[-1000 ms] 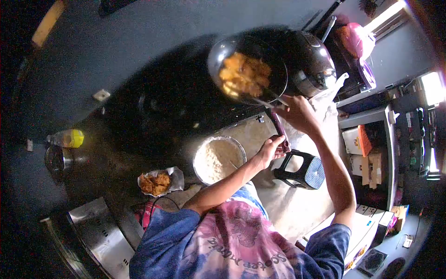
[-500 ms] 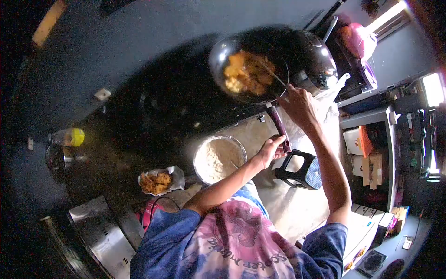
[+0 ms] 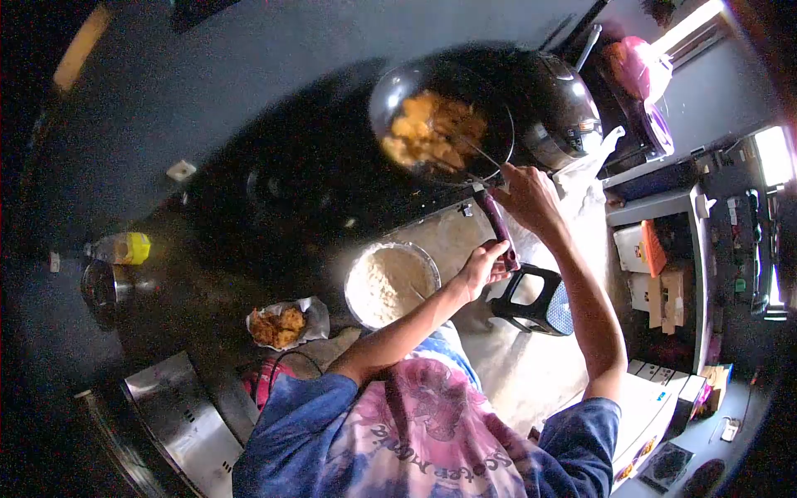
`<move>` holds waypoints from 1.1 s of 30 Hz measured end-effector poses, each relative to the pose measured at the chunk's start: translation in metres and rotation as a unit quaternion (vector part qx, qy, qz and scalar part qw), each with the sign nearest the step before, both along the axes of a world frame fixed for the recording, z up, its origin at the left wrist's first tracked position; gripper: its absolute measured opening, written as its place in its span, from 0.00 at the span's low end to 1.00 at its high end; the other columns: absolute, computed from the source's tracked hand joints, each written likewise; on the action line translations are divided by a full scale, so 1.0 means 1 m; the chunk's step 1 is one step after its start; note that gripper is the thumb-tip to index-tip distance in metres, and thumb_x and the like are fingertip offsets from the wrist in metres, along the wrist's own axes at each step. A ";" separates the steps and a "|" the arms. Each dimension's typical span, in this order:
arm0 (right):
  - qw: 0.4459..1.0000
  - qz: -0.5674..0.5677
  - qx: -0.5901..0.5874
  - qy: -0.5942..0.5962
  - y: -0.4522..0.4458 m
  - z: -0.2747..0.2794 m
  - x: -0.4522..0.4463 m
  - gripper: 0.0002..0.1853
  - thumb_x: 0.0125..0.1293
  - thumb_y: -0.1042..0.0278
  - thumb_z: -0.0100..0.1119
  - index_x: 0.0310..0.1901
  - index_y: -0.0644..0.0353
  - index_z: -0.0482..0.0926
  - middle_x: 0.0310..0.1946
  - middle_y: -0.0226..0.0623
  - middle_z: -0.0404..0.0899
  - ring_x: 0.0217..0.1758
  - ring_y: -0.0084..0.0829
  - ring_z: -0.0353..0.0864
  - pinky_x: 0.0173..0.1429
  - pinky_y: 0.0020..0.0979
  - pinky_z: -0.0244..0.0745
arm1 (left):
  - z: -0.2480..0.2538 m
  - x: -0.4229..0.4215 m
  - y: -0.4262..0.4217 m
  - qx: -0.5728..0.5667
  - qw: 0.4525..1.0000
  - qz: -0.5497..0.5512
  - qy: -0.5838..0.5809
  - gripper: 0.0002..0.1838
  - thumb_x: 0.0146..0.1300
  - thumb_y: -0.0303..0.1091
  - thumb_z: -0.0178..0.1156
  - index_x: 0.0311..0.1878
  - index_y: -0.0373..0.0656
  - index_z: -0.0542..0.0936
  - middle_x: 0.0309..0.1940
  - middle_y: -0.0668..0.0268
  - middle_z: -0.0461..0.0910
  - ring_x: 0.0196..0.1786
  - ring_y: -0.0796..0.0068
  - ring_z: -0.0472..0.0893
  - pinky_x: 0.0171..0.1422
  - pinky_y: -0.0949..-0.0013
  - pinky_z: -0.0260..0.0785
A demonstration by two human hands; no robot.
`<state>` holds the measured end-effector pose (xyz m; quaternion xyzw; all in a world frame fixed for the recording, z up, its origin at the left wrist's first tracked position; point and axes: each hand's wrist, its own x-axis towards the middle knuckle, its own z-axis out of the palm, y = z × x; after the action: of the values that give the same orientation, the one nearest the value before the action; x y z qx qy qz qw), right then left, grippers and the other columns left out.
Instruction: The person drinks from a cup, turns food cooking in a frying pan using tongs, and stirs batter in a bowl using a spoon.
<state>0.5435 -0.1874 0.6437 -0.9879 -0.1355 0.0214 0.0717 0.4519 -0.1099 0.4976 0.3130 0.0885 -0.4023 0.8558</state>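
A dark round pan [image 3: 495,124] holds several golden-brown fried pieces [image 3: 433,129]. My left hand [image 3: 485,267] is closed around the end of the pan's dark red handle [image 3: 496,222]. Above and right of it, my right hand [image 3: 529,197] is closed on thin metal tongs [image 3: 484,156], whose far ends reach among the pieces; their tips are hard to make out. Below the pan, nearer my body, sits a bowl of pale, floury mixture [image 3: 386,285] with a utensil leaning in it.
Fried pieces [image 3: 278,327] lie in a paper-lined dish left of the bowl. A rice cooker [image 3: 558,112] stands right of the pan. A black stool [image 3: 540,303] is below my hands. A yellow-capped bottle [image 3: 131,247] stands far left, a metal appliance [image 3: 187,419] lower left.
The tongs have moved within the pan, and my right hand has shifted slightly. The pan has tipped or slid a little to the left. My left hand keeps its hold on the handle.
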 end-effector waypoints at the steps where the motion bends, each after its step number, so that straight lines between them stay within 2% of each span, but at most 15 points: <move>1: 1.000 -0.003 -0.001 -0.012 -0.002 -0.003 -0.001 0.17 0.54 0.55 0.60 0.34 0.62 0.76 0.23 0.48 0.77 0.29 0.48 0.78 0.33 0.43 0.73 | 0.000 0.000 0.000 0.002 1.000 -0.001 -0.001 0.15 0.64 0.47 0.51 0.44 0.48 0.72 0.38 0.66 0.80 0.41 0.75 0.80 0.44 0.72 0.74; 6: 0.999 -0.040 -0.032 0.008 -0.016 -0.014 0.003 0.18 0.54 0.55 0.61 0.36 0.63 0.75 0.25 0.49 0.76 0.31 0.49 0.77 0.35 0.43 0.72 | -0.001 0.001 0.000 0.002 1.000 -0.001 0.001 0.14 0.64 0.47 0.51 0.44 0.48 0.72 0.38 0.66 0.80 0.41 0.75 0.80 0.44 0.71 0.73; 8: 0.996 -0.057 -0.069 -0.016 -0.020 -0.011 0.003 0.15 0.53 0.58 0.58 0.32 0.65 0.77 0.24 0.49 0.78 0.30 0.46 0.80 0.35 0.42 0.76 | -0.003 0.000 -0.001 -0.002 1.000 -0.003 0.000 0.14 0.64 0.47 0.51 0.44 0.48 0.72 0.38 0.66 0.80 0.41 0.75 0.80 0.44 0.71 0.73; 16: 0.994 -0.096 -0.040 -0.044 -0.016 0.011 -0.004 0.15 0.53 0.59 0.59 0.31 0.67 0.77 0.23 0.52 0.77 0.30 0.48 0.80 0.36 0.43 0.76 | -0.004 0.000 -0.002 0.004 1.000 -0.006 0.001 0.14 0.64 0.48 0.51 0.42 0.49 0.73 0.37 0.68 0.80 0.41 0.75 0.80 0.44 0.71 0.72; 18: 0.994 -0.104 0.020 0.018 -0.008 0.024 -0.007 0.17 0.52 0.62 0.63 0.33 0.70 0.74 0.24 0.53 0.75 0.31 0.49 0.78 0.36 0.43 0.71 | -0.006 0.000 -0.003 0.004 1.000 -0.006 0.004 0.14 0.64 0.48 0.51 0.42 0.49 0.74 0.37 0.68 0.80 0.41 0.75 0.80 0.44 0.71 0.72; 19: 0.994 -0.105 0.021 0.018 -0.006 0.023 -0.009 0.17 0.52 0.62 0.63 0.33 0.70 0.74 0.24 0.53 0.75 0.31 0.49 0.78 0.36 0.43 0.71 | -0.006 0.000 -0.003 0.005 1.000 -0.006 0.005 0.13 0.64 0.48 0.51 0.42 0.49 0.74 0.37 0.68 0.80 0.41 0.75 0.80 0.44 0.71 0.72; 21: 0.993 -0.068 0.093 0.033 -0.003 0.019 -0.011 0.17 0.52 0.61 0.62 0.33 0.69 0.75 0.22 0.52 0.75 0.29 0.48 0.78 0.35 0.42 0.71 | -0.005 0.000 -0.003 0.004 1.000 -0.005 0.006 0.14 0.64 0.48 0.51 0.42 0.49 0.74 0.37 0.68 0.80 0.41 0.75 0.80 0.45 0.71 0.72; 23: 0.996 -0.053 0.064 0.039 -0.001 0.011 -0.010 0.18 0.52 0.59 0.63 0.35 0.68 0.75 0.23 0.54 0.76 0.30 0.49 0.78 0.35 0.43 0.72 | -0.002 0.001 -0.003 0.004 1.000 -0.004 0.007 0.14 0.64 0.48 0.51 0.43 0.49 0.74 0.37 0.68 0.80 0.41 0.75 0.80 0.45 0.71 0.72; 25: 0.999 -0.044 -0.012 0.016 0.004 0.004 -0.010 0.19 0.52 0.58 0.63 0.36 0.68 0.75 0.22 0.55 0.75 0.30 0.49 0.78 0.35 0.44 0.72 | -0.001 0.002 -0.002 0.009 1.000 -0.008 -0.001 0.14 0.64 0.48 0.51 0.43 0.48 0.74 0.37 0.67 0.81 0.41 0.75 0.80 0.45 0.70 0.72; 33: 0.997 -0.073 0.021 0.031 0.020 0.019 -0.013 0.19 0.53 0.56 0.62 0.34 0.67 0.75 0.23 0.53 0.76 0.31 0.49 0.79 0.36 0.44 0.73 | -0.003 0.001 -0.002 0.005 1.000 -0.005 0.005 0.15 0.64 0.47 0.51 0.44 0.47 0.74 0.38 0.67 0.81 0.40 0.75 0.80 0.43 0.71 0.73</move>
<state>0.5306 -0.1676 0.6631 -0.9923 -0.0613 0.0437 0.0983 0.4529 -0.1120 0.4948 0.3154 0.0934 -0.4078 0.8518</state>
